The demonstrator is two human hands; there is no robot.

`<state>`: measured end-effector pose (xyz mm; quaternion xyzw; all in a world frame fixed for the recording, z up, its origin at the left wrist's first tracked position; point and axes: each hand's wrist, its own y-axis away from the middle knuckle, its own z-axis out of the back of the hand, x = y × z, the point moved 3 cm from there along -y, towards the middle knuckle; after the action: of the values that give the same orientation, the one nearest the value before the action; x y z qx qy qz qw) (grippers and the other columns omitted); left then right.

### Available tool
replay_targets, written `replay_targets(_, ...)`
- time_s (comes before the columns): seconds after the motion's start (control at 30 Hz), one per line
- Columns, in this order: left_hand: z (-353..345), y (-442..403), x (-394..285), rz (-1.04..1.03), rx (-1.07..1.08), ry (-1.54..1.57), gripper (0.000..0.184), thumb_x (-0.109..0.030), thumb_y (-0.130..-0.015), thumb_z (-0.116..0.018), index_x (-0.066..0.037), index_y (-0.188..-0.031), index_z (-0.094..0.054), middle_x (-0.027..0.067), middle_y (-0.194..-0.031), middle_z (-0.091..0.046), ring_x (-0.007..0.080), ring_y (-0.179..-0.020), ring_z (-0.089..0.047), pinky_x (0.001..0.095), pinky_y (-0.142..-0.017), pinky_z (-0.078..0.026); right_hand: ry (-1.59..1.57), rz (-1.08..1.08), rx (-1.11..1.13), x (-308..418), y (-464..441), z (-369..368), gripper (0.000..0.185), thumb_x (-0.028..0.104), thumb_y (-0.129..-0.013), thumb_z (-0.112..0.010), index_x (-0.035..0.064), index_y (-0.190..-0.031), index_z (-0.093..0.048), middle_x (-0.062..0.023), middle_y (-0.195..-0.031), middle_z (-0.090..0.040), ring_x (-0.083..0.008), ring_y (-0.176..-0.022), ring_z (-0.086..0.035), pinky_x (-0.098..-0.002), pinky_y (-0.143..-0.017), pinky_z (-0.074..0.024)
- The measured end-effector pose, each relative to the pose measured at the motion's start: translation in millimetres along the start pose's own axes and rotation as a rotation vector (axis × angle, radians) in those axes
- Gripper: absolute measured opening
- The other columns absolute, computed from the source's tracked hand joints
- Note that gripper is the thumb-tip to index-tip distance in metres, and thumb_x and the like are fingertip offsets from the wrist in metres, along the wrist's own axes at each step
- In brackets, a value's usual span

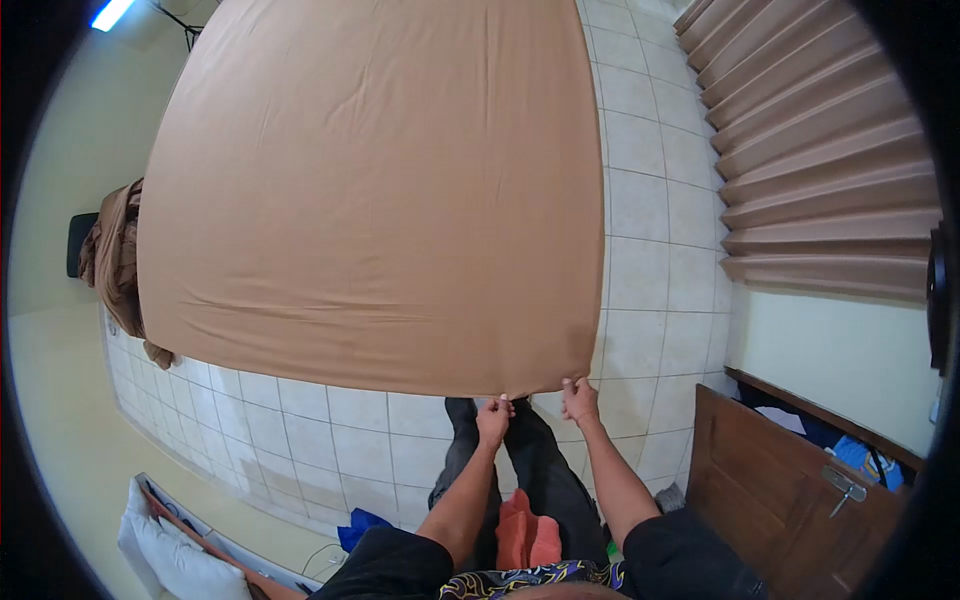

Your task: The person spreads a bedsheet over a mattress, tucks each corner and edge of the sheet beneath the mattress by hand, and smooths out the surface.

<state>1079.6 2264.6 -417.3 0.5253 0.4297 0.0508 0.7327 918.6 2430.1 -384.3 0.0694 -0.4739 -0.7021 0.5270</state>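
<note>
A brown fitted sheet [380, 200] covers a large mattress, with some wrinkles near its left and front sides. My left hand [494, 420] pinches the sheet's front edge. At the near right corner, my right hand [580, 400] has its fingers closed on the same edge. Both hands are a short way apart, above my dark trousers. What lies under the sheet's edge is hidden.
Brown bundled fabric [118, 260] rests by the bed's left side. Pleated curtains [820, 160] hang at the right above a wooden door [775, 470]. White pillows [185, 550] lie at the lower left. A blue item [360, 528] is on the tiled floor [640, 260].
</note>
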Motion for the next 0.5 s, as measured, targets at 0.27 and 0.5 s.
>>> replay_targets(0.27, 38, 52, 34, 0.145, 0.193, -0.014, 0.025, -0.030, -0.098, -0.059, -0.007, -0.094, -0.066, 0.0017, -0.088, -0.069, 0.0072, -0.075, -0.062, 0.0234, -0.058, -0.044, 0.359, 0.076, -0.259, 11, 26, 0, 0.025, 0.034, -0.089, -0.054, 0.0100, -0.093, -0.060, -0.0194, -0.089, -0.069, -0.0418, -0.085, -0.066, -0.0534, -0.073, -0.0526)
replay_targets(0.5, 105, 63, -7, 0.162, 0.128, 0.388, 0.023, -0.026, -0.099, -0.056, -0.004, -0.100, -0.061, 0.0048, -0.091, -0.065, 0.0114, -0.073, -0.061, 0.0220, -0.057, -0.043, -0.192, -0.114, -0.124, 11, 32, -24, 0.021, 0.026, -0.093, -0.055, 0.0056, -0.100, -0.056, -0.0169, -0.084, -0.068, -0.0315, -0.076, -0.070, -0.0445, -0.053, -0.0556)
